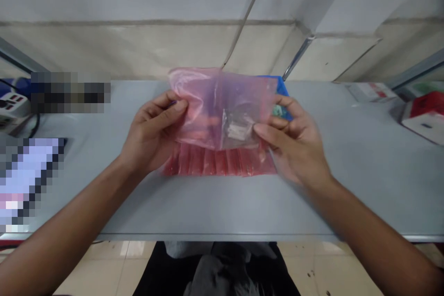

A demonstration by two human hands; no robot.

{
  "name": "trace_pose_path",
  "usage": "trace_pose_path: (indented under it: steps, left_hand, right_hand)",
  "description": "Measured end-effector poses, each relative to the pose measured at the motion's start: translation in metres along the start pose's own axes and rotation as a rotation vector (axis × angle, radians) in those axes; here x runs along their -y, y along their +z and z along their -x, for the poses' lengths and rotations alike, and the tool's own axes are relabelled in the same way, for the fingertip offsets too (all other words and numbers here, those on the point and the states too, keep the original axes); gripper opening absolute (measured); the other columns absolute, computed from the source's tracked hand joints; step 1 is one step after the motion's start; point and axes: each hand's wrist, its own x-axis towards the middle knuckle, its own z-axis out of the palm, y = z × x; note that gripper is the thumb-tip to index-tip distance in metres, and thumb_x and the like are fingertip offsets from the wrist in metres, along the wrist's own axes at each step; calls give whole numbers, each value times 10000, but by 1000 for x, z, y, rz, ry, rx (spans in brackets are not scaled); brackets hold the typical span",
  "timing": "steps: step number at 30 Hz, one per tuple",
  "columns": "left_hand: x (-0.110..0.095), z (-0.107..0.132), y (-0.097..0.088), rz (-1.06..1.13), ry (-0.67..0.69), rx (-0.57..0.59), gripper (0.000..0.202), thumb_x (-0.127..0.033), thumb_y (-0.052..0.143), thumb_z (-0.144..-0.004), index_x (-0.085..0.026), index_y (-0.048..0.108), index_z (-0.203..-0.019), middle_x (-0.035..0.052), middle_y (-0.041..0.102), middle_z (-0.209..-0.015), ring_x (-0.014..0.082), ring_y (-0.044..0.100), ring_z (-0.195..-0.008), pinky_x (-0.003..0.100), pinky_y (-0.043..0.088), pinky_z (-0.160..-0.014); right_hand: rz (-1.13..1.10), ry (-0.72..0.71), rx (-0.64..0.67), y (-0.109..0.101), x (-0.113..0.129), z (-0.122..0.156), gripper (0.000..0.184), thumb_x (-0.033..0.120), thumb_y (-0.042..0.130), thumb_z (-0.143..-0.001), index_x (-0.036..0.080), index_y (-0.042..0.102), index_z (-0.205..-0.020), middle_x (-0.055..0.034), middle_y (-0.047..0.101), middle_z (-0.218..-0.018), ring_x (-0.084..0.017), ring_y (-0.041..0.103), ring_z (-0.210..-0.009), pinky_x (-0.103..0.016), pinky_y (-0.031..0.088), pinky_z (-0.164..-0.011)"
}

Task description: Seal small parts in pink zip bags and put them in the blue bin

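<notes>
Between my hands a pink see-through plastic bag (197,88) is held up above the desk. My left hand (156,125) pinches its left edge with thumb and fingertips. At the right edge my right hand (294,138) grips it, the thumb in front by a small clear bag (239,129). Small whitish pieces show in that clear bag; whether it lies inside the pink bag or against its front I cannot tell. Beneath, several pink bags (215,162) lie overlapped in a row on the desk. Behind my right fingers, a blue bin (282,85) with something greenish is partly hidden.
The grey desk (138,208) runs up to a tiled wall. Left are a blurred-out phone-like slab (27,175) and a white power strip (14,104). Right stand a small white box (371,92) and a red and white box (425,118).
</notes>
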Motion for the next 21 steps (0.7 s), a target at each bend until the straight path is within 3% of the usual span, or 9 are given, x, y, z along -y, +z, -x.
trace_pose_path:
  steps: [5,8,11,13,16,21]
  left_hand:
    - [5,-1,-3,-216,199,-102,144,-291,814,-881,-249,806,-1018,-37,714,-746,74,637,-655,183,563,-650]
    - [5,-1,-5,-278,258,-123,163,-305,829,-872,-242,815,-1021,-51,719,-695,56,632,-596,177,557,-605]
    - [4,0,-6,-312,277,-120,173,-298,851,-851,-234,820,-1009,-32,777,-764,80,720,-666,171,589,-625]
    - [3,0,-6,-344,290,-110,140,-275,855,-845,-252,823,-980,-38,800,-824,106,764,-739,184,628,-679]
    - [2,2,-4,-417,331,-89,131,-243,851,-846,-315,816,-950,-91,801,-848,113,771,-761,245,668,-743]
    - [-1,7,-1,-712,520,-275,113,-304,867,-817,-371,806,-883,-87,781,-863,177,751,-842,384,648,-782]
  right_hand:
    - [91,-181,-75,-6,6,-3,165,229,844,-827,230,752,-964,31,732,-759,-82,571,-505,-211,553,-434]
    - [151,-225,-91,-6,4,-2,232,213,829,-841,261,763,-1058,42,729,-774,-83,553,-520,-215,535,-441]
    - [233,-264,-116,-7,3,-1,255,232,815,-860,287,775,-1106,39,745,-826,-95,613,-616,-222,565,-539]
    - [266,-277,-128,-9,3,-3,166,267,814,-867,278,793,-1031,31,753,-848,-107,651,-684,-236,585,-616]
    - [290,-296,-129,-13,4,-4,95,289,824,-861,264,790,-946,31,746,-823,-109,651,-690,-238,563,-613]
    - [454,-376,-158,-13,9,0,74,261,827,-863,255,768,-908,41,688,-704,-106,583,-565,-262,489,-515]
